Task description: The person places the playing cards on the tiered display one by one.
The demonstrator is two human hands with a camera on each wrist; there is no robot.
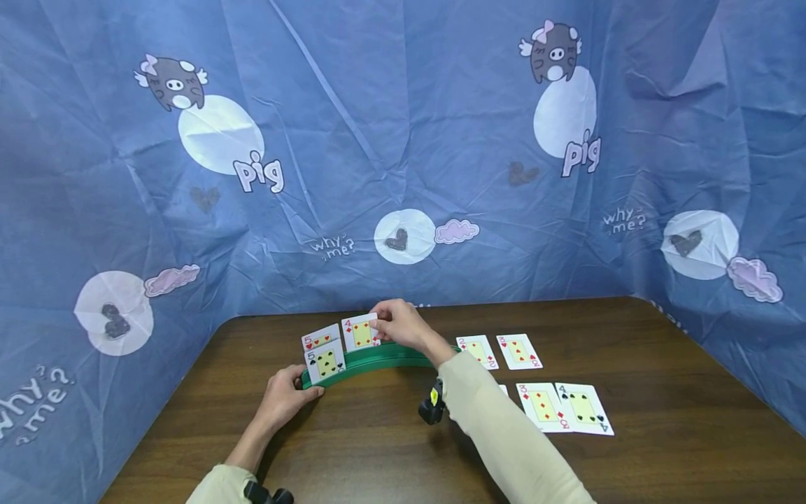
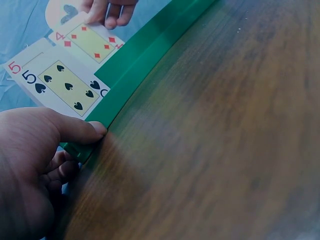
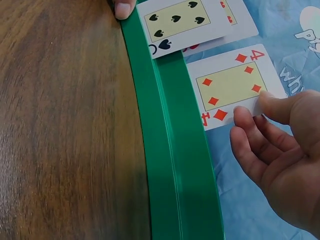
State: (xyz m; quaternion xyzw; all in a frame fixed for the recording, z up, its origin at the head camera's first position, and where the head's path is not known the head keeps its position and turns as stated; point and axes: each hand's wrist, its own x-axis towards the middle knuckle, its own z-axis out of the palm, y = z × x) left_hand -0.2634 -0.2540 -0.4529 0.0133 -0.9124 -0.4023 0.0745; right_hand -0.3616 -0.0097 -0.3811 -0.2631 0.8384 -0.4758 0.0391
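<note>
On the smooth, brown wood-grained table (image 1: 378, 441), the curved, glossy green plastic card holder (image 1: 392, 355) could have been skewed if its end, gripped between the left hand's (image 1: 285, 396) thumb and curled fingers, had been let slip. At the holder's back edge, the thin, white-bordered four of diamonds card (image 1: 360, 332) was pinched by the right hand's (image 1: 403, 325) thumb and fingertips, and by a crooked push it might have been bent, or the overlapping white five of spades card (image 1: 326, 362) knocked loose.
</note>
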